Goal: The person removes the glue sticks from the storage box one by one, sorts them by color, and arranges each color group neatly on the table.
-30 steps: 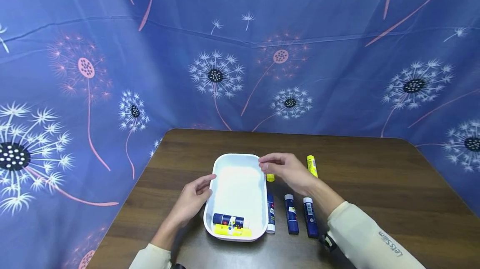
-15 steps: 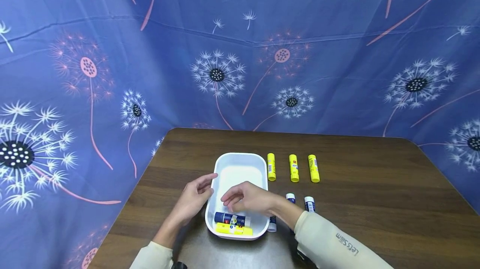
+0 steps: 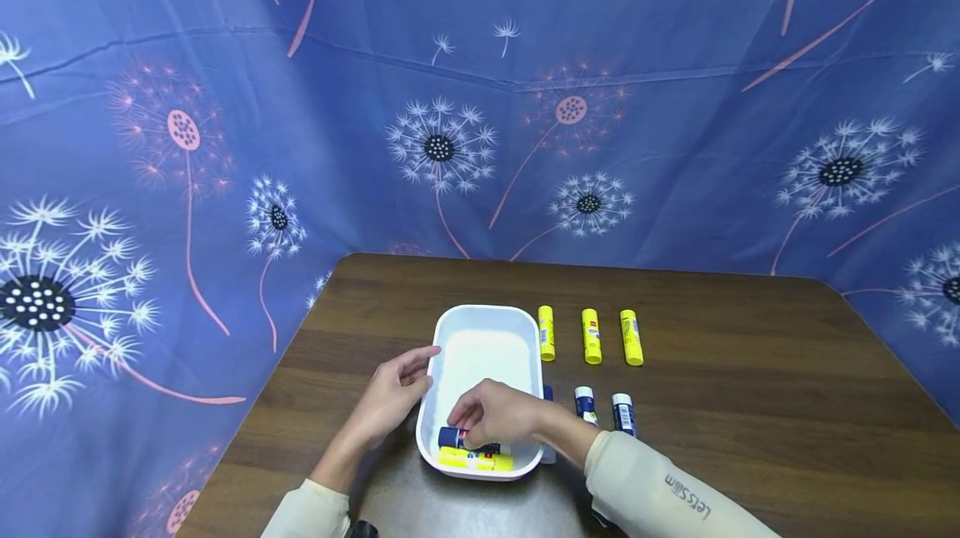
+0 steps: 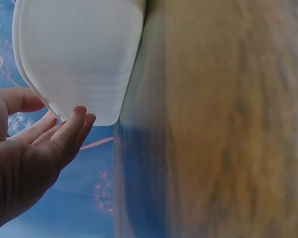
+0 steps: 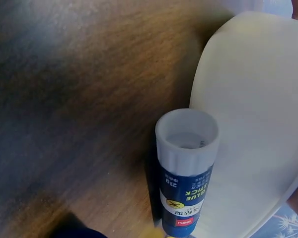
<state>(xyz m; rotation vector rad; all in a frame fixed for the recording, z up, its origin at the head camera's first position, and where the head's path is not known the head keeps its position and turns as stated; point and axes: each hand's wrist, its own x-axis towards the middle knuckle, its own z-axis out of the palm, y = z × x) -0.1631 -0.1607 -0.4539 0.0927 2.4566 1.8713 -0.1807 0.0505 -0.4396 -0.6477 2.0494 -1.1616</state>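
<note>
A white tray (image 3: 487,342) lies on the wooden table, with a dark blue glue stick (image 3: 448,436) and a yellow glue stick (image 3: 453,457) side by side at its near end. My right hand (image 3: 498,415) reaches into the tray and pinches the blue glue stick between thumb and fingers, covering its middle. At the tray's left side is my left hand (image 3: 390,395), its loosely bent fingers against the wall. The left wrist view shows that left hand (image 4: 37,144) with its fingertips at the tray's edge.
Right of the tray, yellow glue sticks (image 3: 592,336) form a back row. Blue glue sticks (image 3: 623,415) lie in front, partly hidden by my right forearm. One blue glue stick (image 5: 184,183) lies right beside the tray. A blue dandelion-print cloth (image 3: 480,105) hangs behind the table.
My right hand has moved from the tray's right rim, left and toward me, down onto the blue glue stick, and now pinches it. My left hand has stayed at the tray's side.
</note>
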